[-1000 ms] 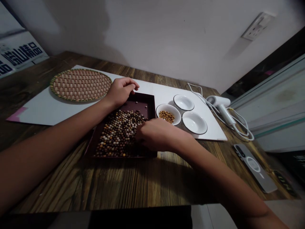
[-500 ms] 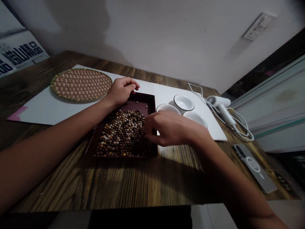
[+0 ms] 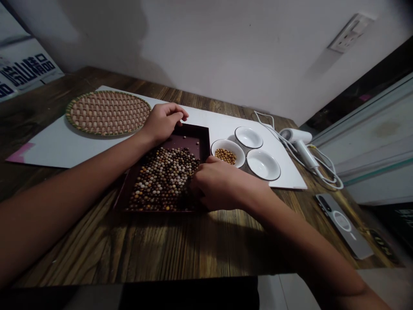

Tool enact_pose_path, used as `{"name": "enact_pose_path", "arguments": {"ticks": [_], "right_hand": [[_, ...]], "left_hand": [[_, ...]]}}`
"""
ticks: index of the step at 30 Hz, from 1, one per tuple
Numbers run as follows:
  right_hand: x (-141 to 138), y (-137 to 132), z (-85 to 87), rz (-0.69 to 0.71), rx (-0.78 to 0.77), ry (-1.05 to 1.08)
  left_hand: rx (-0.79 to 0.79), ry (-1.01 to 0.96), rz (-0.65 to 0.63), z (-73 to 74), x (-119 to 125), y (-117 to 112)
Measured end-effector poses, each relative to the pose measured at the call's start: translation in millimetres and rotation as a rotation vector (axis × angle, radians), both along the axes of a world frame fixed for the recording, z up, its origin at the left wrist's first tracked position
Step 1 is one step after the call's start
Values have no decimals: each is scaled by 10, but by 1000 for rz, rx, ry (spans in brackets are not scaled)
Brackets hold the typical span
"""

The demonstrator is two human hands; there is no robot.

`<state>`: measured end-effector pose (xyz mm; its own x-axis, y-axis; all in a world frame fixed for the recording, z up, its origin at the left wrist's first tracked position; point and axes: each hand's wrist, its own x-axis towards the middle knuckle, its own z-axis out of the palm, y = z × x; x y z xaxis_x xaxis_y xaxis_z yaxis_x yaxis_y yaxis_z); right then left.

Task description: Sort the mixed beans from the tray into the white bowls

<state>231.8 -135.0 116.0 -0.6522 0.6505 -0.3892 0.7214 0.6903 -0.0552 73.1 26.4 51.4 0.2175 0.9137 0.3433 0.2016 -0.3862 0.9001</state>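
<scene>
Reaching into a shallow, dark maroon, rectangular tray (image 3: 190, 141), the right hand (image 3: 217, 183) curls over small round beads (image 3: 164, 176) in mixed brown, cream and amber; its fingertips are hidden, so whether they pinch one cannot be told. The left hand (image 3: 164, 122) lies at the tray's far left corner, fingers loosely bent, holding nothing visible. Just right of the tray, a white, dark-rimmed, round bowl (image 3: 239, 157) contains golden-brown beads (image 3: 226, 156).

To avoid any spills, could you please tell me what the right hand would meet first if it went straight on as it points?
The right hand would probably meet the mixed beads in the dark tray; contact now is hard to tell.
</scene>
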Motion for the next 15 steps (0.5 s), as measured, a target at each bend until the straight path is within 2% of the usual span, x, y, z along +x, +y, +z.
{"name": "enact_pose_path", "arguments": {"ticks": [7,15], "right_hand": [[-46,-64,-51,24,106,-12],[-124,-139,-71,-14,197,-25]], "left_hand": [[7,1,-3,1,3,3],[5,-10,1,13,12,-10]]}}
